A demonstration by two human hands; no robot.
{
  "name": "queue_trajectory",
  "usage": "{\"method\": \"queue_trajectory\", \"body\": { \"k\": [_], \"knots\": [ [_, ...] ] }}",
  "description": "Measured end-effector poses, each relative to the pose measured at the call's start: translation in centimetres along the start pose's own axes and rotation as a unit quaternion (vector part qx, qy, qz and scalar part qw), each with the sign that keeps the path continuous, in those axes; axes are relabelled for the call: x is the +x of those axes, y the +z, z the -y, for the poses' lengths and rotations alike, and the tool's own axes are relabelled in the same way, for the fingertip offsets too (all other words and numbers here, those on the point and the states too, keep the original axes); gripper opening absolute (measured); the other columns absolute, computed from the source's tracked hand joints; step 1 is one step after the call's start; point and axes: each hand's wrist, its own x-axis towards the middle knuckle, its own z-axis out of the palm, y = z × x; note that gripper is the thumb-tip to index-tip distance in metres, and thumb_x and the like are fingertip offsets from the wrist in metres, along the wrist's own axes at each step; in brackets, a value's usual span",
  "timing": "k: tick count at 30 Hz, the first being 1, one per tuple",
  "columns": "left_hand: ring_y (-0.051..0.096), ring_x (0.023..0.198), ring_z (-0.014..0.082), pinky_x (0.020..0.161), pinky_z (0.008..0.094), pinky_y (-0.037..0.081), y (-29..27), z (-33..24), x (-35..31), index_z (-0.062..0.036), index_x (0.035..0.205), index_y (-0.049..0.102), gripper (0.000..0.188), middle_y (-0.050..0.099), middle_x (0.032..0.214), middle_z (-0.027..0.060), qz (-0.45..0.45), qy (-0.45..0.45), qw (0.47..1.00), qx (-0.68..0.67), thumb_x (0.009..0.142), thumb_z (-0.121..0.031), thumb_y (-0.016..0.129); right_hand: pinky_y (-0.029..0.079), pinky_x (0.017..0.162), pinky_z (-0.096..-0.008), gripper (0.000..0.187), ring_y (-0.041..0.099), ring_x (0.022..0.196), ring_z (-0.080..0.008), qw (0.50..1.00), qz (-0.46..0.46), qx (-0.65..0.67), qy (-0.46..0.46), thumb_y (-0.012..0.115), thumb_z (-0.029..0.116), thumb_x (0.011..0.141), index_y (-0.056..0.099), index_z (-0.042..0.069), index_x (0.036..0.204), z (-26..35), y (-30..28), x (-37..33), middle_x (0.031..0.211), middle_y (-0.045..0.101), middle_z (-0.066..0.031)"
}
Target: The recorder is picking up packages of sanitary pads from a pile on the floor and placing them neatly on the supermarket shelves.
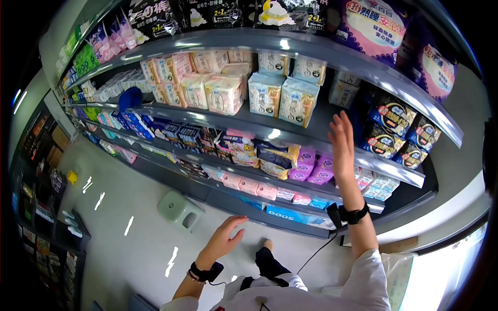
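Observation:
My right hand is raised at the front edge of the middle shelf, fingers stretched out and nothing in them. It is beside a gap between light blue pad packs and black packs with gold labels. A pale pack stands deeper in that gap. Further left are cream and pink packs in rows. Lower down, my left hand hovers over the floor in front of the shelves, thumb and fingers apart, holding nothing.
A pale green stool stands on the floor by the bottom shelf. Purple packs fill part of a lower tier, and large bags sit above. A dark blue cap-like item rests on the middle shelf. A cable hangs from my right wrist.

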Motion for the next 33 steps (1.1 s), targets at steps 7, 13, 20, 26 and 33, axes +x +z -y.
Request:
{"method": "queue_trajectory", "body": {
  "k": [7, 13, 20, 26, 33],
  "knots": [
    [0.057, 0.12, 0.0296, 0.101, 0.0356, 0.045, -1.9, -1.2, 9.1, -0.0033, 0.124, 0.06, 0.034, 0.059, 0.131, 0.0136, 0.006, 0.029, 1.0, 0.001, 0.09, -0.004, 0.061, 0.024, 0.116, -0.0471, 0.073, 0.03, 0.143, -0.0364, 0.982, -0.082, 0.107, 0.129, 0.044, 0.052, 0.101, 0.02, 0.01, 0.155, -2.1, 1.0, 12.0, 0.156, 0.028, -0.0211],
    [0.057, 0.12, 0.0296, 0.1, 0.0358, 0.046, -3.5, 0.8, 13.1, -0.0053, 0.124, 0.061, 0.034, 0.059, 0.131, 0.0125, 0.045, 0.033, 0.998, -0.026, 0.09, -0.008, 0.063, 0.048, 0.098, -0.0411, 0.062, 0.056, 0.117, -0.0281, 0.966, -0.083, 0.172, 0.172, 0.044, 0.054, 0.1, 0.045, 0.004, 0.137, -4.8, 4.6, 17.2, 0.133, 0.053, -0.0174],
    [0.06, 0.114, 0.0237, 0.07, 0.0269, 0.057, -7.2, 4.5, 17.0, -0.0076, 0.126, 0.061, 0.034, 0.056, 0.134, 0.0104, 0.093, 0.042, 0.992, -0.079, 0.091, -0.006, 0.06, 0.052, 0.093, -0.0449, 0.056, 0.059, 0.11, -0.031, 0.944, -0.148, 0.222, 0.192, 0.045, 0.051, 0.098, 0.05, 0.005, 0.13, -5.9, 5.8, 17.8, 0.125, 0.057, -0.0148],
    [0.061, 0.113, 0.0238, 0.074, 0.0297, 0.057, -10.3, 7.7, 18.7, -0.0085, 0.126, 0.061, 0.036, 0.056, 0.134, 0.0108, 0.125, 0.082, 0.983, -0.108, 0.09, -0.002, 0.061, 0.047, 0.102, -0.0444, 0.07, 0.053, 0.124, -0.0313, 0.938, -0.138, 0.242, 0.204, 0.044, 0.056, 0.098, 0.041, 0.004, 0.144, -5.2, 8.2, 17.3, 0.141, 0.048, -0.0163],
    [0.06, 0.115, 0.0275, 0.09, 0.0355, 0.052, -11.7, 9.0, 20.4, -0.0072, 0.123, 0.062, 0.033, 0.058, 0.131, 0.0118, 0.165, 0.096, 0.973, -0.129, 0.09, -0.002, 0.061, 0.051, 0.097, -0.0459, 0.065, 0.059, 0.116, -0.0316, 0.932, -0.134, 0.243, 0.234, 0.044, 0.056, 0.097, 0.049, 0.004, 0.136, -7.8, 6.0, 18.2, 0.132, 0.057, -0.0162]
  ]
}}
